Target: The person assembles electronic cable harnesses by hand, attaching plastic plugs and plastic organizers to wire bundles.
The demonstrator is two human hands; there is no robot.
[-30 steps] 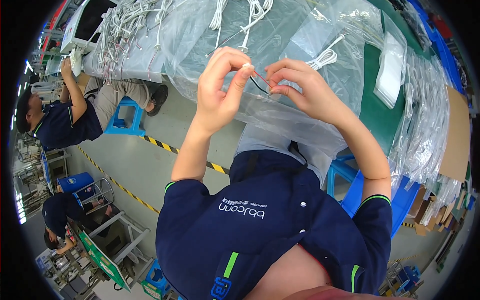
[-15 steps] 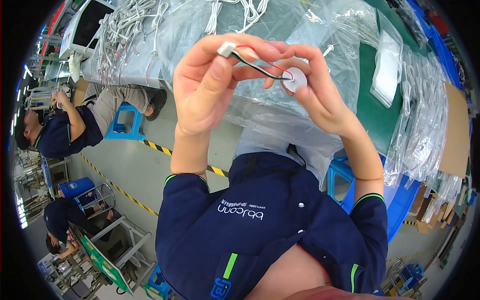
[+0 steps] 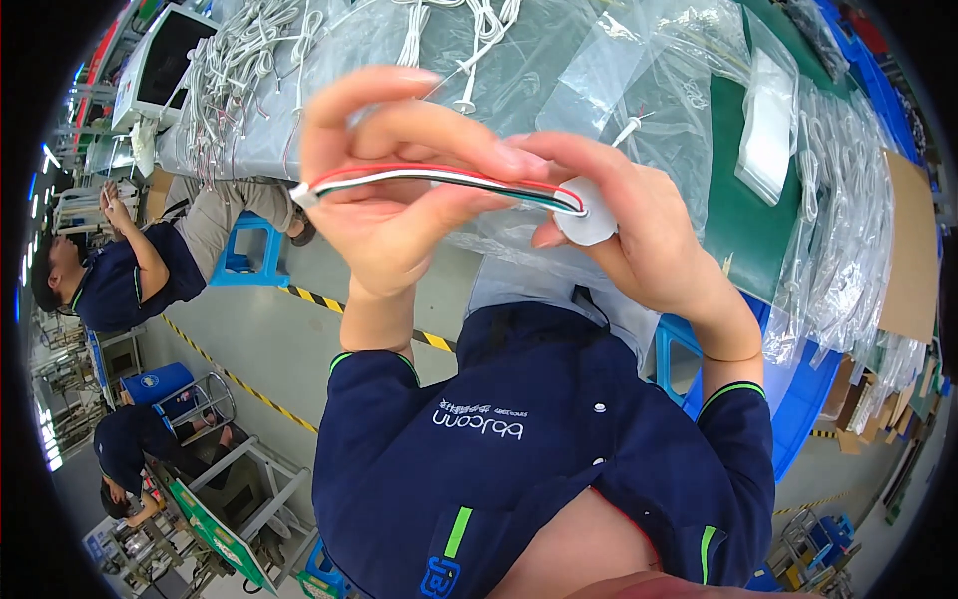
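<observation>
My left hand [image 3: 394,185] and my right hand [image 3: 639,225] are raised close to the camera, both holding one small wire harness [image 3: 449,180]. It has red, white, green and black wires. A white connector [image 3: 302,195] sticks out at my left hand's side. A white round disc [image 3: 586,215] at the other end is pinched by my right thumb and fingers. The wires run stretched between the two hands.
Behind the hands a table holds clear plastic bags [image 3: 639,90] and bundles of white cables [image 3: 239,70]. A green mat [image 3: 748,230] lies to the right. A seated person [image 3: 130,270] works at left on a blue stool [image 3: 244,255]. Another person [image 3: 135,449] sits lower left.
Both hands have come much closer to the camera. The harness, curled between the fingers before, is now pulled out straight between the hands.
</observation>
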